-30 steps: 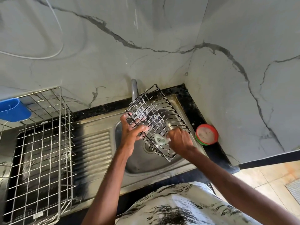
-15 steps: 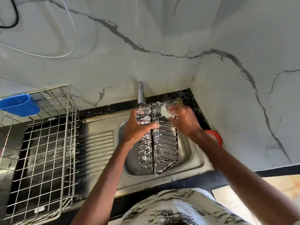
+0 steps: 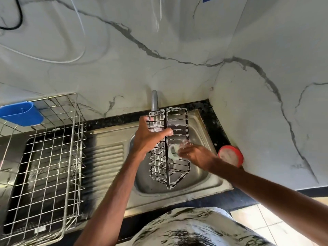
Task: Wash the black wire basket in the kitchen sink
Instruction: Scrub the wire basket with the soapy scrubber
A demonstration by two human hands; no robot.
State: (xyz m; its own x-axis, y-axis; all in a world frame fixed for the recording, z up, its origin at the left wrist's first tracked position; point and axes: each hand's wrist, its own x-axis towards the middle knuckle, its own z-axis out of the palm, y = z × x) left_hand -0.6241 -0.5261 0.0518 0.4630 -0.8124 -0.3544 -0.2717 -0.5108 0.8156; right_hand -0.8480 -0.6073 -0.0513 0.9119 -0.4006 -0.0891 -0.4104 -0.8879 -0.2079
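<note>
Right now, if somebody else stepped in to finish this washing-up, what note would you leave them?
Left hand: its grip is round the black wire basket near the top, holding it on end over the sink.
Right hand: blurred, pinching a pale scrub pad against the basket's right side, about midway down.
Done: suds cling to most of the wires.
Left: finish scrubbing, then rinse. No water shows at the tap.

Veined marble walls [image 3: 177, 41], black countertop [image 3: 214, 118]
</note>
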